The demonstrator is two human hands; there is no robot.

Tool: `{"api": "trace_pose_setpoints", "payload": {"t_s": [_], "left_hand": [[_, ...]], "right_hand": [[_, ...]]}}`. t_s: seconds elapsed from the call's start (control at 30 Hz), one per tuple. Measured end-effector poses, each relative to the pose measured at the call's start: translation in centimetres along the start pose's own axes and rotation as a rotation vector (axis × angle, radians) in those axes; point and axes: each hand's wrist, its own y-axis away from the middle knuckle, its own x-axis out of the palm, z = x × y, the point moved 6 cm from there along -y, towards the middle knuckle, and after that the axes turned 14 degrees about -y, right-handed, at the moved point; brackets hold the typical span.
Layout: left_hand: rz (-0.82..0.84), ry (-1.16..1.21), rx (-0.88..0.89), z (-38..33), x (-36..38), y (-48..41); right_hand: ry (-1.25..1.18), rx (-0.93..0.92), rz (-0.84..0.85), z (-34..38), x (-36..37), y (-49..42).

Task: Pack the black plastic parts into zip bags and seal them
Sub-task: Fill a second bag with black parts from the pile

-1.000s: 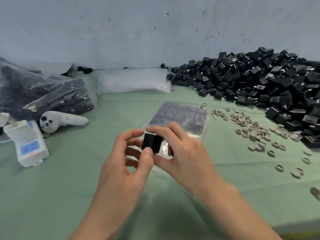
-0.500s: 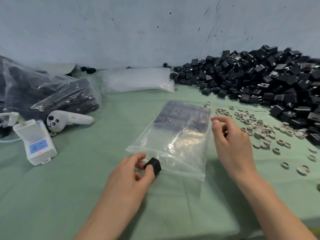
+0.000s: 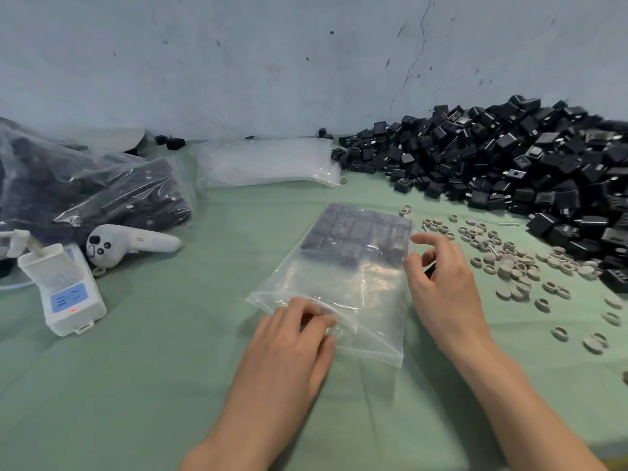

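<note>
One zip bag (image 3: 343,290) lies flat mid-table, mouth toward the person. Black parts (image 3: 356,237) are packed in rows at its far end; the film blurs them too much for an exact count. Two hands work it. The left hand (image 3: 289,345) rests at the mouth's near-left corner with its fingertips tucked under the film; I cannot tell whether its grip holds anything. The right hand (image 3: 441,283) is at the bag's right edge, fingers loosely curled; whether its grip pinches the plastic is unclear.

On the right of the green table (image 3: 170,368), one large pile of loose black parts (image 3: 509,164) has too many to count. Dozens of grey rings and discs (image 3: 509,263) are scattered just beside the right hand. At the back lies one stack of empty bags (image 3: 268,161). On the left are at least two filled bags (image 3: 102,195), one white controller (image 3: 132,243) and one white box (image 3: 68,294) with a blue label.
</note>
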Motion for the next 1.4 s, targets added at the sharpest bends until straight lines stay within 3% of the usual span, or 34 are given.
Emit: {"api": "trace_pose_setpoints", "payload": {"t_s": [0.2, 0.37, 0.47, 0.57, 0.83, 1.07, 1.17, 1.3, 1.4], "left_hand": [[0.107, 0.030, -0.075, 1.5, 0.0, -0.1], [0.147, -0.093, 0.004, 0.7, 0.3, -1.3], [0.187, -0.048, 0.105, -0.7, 0.9, -2.4], [0.285, 0.034, 0.133, -1.5, 2.0, -3.9], [0.232, -0.210, 0.077, -2.7, 4.6, -8.1], [0.348, -0.148, 0.080, -3.5, 6.7, -9.5], [0.313, -0.132, 0.033, -4.1, 5.6, -9.5], [0.334, -0.280, 0.023, -4.2, 6.1, -10.0], [0.329, -0.216, -0.012, -4.3, 6.1, -9.6]], "right_hand": [[0.027, 0.120, 0.084, -0.9, 0.2, -0.7], [0.070, 0.163, 0.103, -1.6, 0.1, -1.4], [0.105, 0.197, 0.082, -2.5, -0.1, -2.0], [0.102, 0.176, 0.045, -3.2, -0.4, -2.9], [0.155, 0.070, 0.091, -4.6, 0.0, -4.5], [0.110, 0.035, 0.106, -5.0, 0.1, -4.1], [0.091, 0.034, 0.103, -5.0, 0.0, -4.2], [0.031, 0.051, 0.062, -5.2, -0.4, -4.3], [-0.046, 0.067, 0.029, -5.2, -0.9, -4.4]]}}
